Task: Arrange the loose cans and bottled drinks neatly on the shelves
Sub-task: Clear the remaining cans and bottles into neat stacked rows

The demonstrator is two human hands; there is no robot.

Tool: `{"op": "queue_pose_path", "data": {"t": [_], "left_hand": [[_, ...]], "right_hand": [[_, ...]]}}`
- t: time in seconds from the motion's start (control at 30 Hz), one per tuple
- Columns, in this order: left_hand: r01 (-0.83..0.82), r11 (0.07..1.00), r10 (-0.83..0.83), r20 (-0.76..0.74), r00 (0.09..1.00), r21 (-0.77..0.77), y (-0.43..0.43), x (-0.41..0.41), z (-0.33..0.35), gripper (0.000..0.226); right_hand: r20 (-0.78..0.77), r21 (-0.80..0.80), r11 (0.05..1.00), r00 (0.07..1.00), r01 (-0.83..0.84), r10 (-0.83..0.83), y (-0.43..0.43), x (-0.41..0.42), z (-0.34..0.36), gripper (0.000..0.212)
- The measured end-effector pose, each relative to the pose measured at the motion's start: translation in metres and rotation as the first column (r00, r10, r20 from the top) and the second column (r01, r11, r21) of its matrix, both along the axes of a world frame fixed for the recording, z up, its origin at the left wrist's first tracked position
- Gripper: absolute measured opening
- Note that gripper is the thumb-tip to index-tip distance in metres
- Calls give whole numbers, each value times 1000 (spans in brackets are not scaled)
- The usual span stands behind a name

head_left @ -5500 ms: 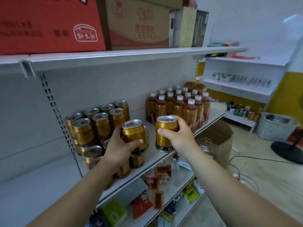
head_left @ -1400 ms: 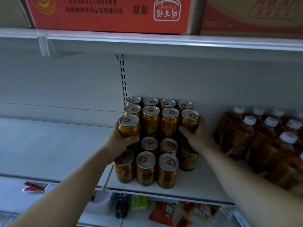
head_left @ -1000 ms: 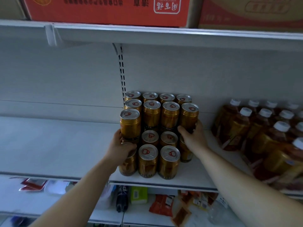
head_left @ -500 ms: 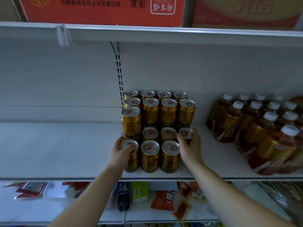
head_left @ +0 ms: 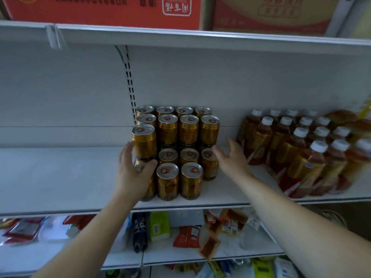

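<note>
Front-left bottom can gripped by left hand; stacked can above easily toppled if base nudged. Empty right hand spread at 3 o'clock of cans; bottles could be clipped.

White middle shelf, front edge toward the viewer. A compact block of gold cans stands upright just right of the slotted upright, in rows of four, with a second tier stacked on the rear rows. Well apart to the right, white-capped tea bottles stand in close rows. The upper shelf bears a red carton beside a brown carton. The lower shelf holds loose packets, among them a green pack and a dark bottle.
</note>
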State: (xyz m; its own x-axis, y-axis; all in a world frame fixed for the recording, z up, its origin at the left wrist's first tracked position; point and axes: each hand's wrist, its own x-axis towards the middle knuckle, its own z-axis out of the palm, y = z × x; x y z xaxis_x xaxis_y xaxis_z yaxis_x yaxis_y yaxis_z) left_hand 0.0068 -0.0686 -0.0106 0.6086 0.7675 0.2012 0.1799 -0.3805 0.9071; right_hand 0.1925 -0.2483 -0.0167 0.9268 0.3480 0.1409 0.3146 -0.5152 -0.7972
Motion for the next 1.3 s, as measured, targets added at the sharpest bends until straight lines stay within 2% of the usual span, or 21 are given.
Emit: {"op": "queue_pose_path", "data": {"t": [0.07,0.13,0.27,0.4,0.5,0.57,0.6,0.63,0.67,0.73,0.8,0.9,0.97,1.13,1.2,1.3], "left_hand": [[97,989,-94,-31,995,110,-26,11,15,75],[184,968,-163,-135,977,168,-54,30,26,74],[308,944,-272,-256,928,116,-113,75,38,71],[364,931,-337,-311,888,31,-173,118,39,74],[428,904,-398,-342,851,13,-227,146,35,77],[476,878,-467,-295,833,-47,-263,162,30,69],[495,864,-500,-260,826,-91,-278,169,28,66],[511,850,-527,-228,819,-128,-289,178,23,81],[528,832,-554,-199,808,-169,-298,186,18,96],[555,800,-594,-164,788,-229,-309,200,9,110],[541,798,-590,-164,790,-264,-316,212,-1,117],[477,841,-526,-176,832,-255,-322,223,-13,123],[437,869,-477,-162,864,-233,-323,229,-18,112],[369,910,-396,-127,909,-189,-323,236,-26,87],[360,916,-385,-131,914,-178,-321,237,-30,91],[414,888,-451,-205,869,-198,-317,237,-37,115]], "right_hand": [[64,-37,999,998,-17,20,-17,8,17,74],[136,-67,997,990,-30,39,-41,17,36,73],[298,-114,993,952,-30,63,-104,38,72,69],[413,-125,990,904,-61,108,-169,58,97,67],[494,-89,996,868,-3,47,-224,76,94,60],[507,-50,994,860,92,-55,-259,88,80,60],[498,-36,988,860,151,-114,-275,96,71,63],[463,-36,978,871,206,-166,-290,102,63,70],[391,-26,971,896,238,-210,-302,108,54,78],[174,35,968,953,247,-250,-321,118,36,95],[-39,80,976,979,204,-201,-329,125,19,110],[-176,147,979,977,144,-117,-328,129,-3,127],[-186,156,980,978,123,-93,-322,130,-11,123],[-80,141,982,990,123,-113,-317,134,-23,120],[-52,149,982,993,115,-108,-320,133,-27,120],[-34,124,989,997,78,-74,-324,130,-36,130]]}}
